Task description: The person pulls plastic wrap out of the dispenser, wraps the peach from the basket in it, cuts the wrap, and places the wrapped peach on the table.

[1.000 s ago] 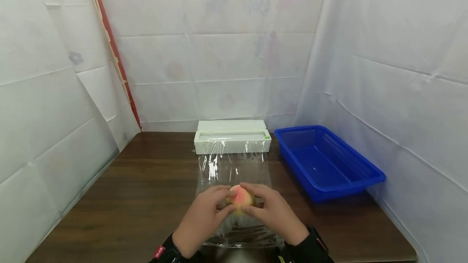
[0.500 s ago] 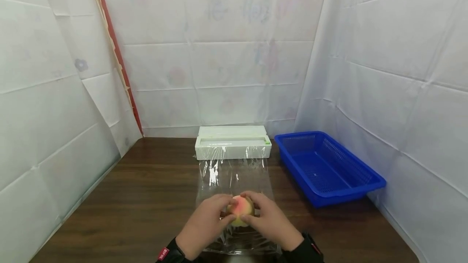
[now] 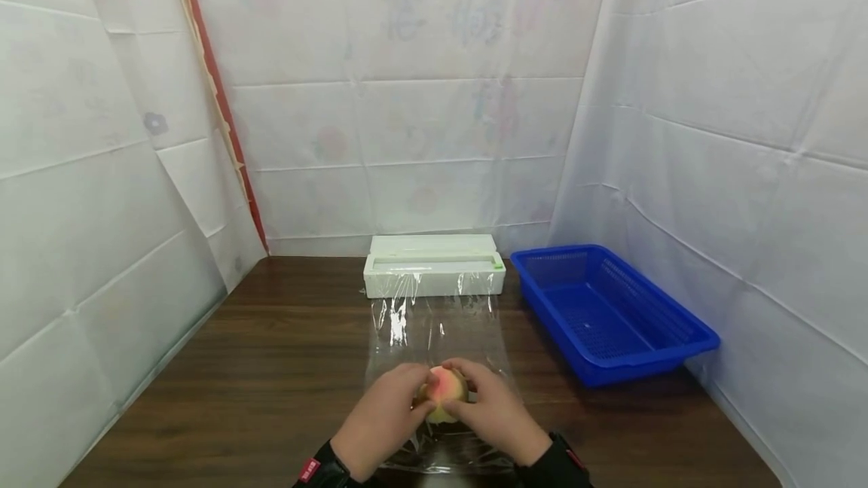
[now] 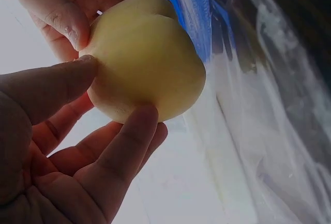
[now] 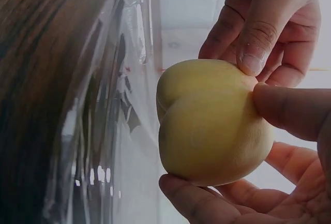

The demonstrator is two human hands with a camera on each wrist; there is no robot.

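Both hands, left [image 3: 380,420] and right [image 3: 491,416], grip clamped on peach [image 3: 444,391], over cling film [image 3: 434,337] at tabletop [image 3: 271,367] near edge.

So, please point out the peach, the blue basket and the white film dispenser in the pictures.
peach [image 3: 444,386], head view, on its pink top between the two hands.
blue basket [image 3: 667,343], head view, on its right rim.
white film dispenser [image 3: 434,285], head view, on its front wall.

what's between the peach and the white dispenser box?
Only the sheet of cling film, pulled out from the dispenser box flat over the table toward the peach. Nothing else sits on that stretch; the head view shows it.
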